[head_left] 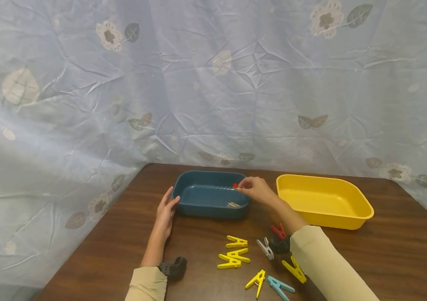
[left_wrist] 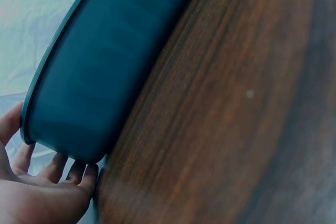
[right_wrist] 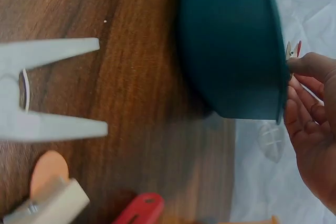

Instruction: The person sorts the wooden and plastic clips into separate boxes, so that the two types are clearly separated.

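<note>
My left hand (head_left: 165, 213) holds the left end of a blue plastic basin (head_left: 209, 211), thumb at the rim and fingers against the outer wall. In the left wrist view, fingertips press under the basin's rim (left_wrist: 44, 59). Over the basin's right end, my right hand (head_left: 256, 189) pinches a small wooden clothespin with a red piece (head_left: 235, 185) between thumb and fingers. Its tips stick up past the rim in the right wrist view, where the hand (right_wrist: 315, 98) partly hides it. Small wooden clothespins (head_left: 233, 205) lie in the basin's near right corner.
A yellow basin (head_left: 337, 219) stands to the right. Nearer lie several yellow clothespins (head_left: 237, 241), a light blue one (head_left: 279, 287), a pale grey one (head_left: 265, 249) and a red one (head_left: 279, 231). A wooden clothespin with an orange disc (right_wrist: 50, 171) shows below the right wrist. Behind hangs a patterned curtain (head_left: 213, 104).
</note>
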Demonstrator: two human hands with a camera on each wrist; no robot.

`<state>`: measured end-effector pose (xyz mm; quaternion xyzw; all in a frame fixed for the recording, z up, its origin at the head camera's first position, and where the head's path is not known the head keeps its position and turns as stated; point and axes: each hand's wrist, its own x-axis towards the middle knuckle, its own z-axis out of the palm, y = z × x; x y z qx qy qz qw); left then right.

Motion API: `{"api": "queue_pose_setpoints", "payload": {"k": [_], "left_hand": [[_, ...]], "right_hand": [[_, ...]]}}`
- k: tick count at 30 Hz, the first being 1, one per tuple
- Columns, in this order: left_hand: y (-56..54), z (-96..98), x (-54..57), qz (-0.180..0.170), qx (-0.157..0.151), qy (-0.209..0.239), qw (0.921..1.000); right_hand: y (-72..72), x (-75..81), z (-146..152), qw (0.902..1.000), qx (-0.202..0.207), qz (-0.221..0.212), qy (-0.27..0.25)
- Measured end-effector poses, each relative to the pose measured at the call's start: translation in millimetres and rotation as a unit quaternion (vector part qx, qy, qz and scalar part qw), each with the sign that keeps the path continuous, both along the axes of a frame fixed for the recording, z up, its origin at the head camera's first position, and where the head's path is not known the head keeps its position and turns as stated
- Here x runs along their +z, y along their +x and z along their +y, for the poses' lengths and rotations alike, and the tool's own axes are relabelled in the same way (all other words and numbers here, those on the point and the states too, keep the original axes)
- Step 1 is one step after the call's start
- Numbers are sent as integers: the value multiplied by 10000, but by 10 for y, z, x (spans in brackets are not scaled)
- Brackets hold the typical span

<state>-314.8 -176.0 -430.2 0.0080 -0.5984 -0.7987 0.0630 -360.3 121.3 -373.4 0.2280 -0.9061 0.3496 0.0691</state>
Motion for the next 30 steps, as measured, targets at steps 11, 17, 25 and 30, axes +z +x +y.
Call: {"api": "queue_pose_setpoints", "payload": {"k": [11, 17, 25, 30], "left_hand": [[-28, 5, -11, 118, 8, -8, 9999], [-20, -2, -19, 57, 32, -8, 10000], [-5, 0, -8, 53, 18, -67, 10000], [8, -4, 2, 37, -14, -62, 10000]], "right_hand": [[-55, -30, -27, 9993, -288, -211, -101], [-62, -34, -42, 9995, -260, -186, -56], [-67, -47, -42, 9991, -304, -263, -92], [-59, -45, -51, 9989, -315, -338, -55]]}}
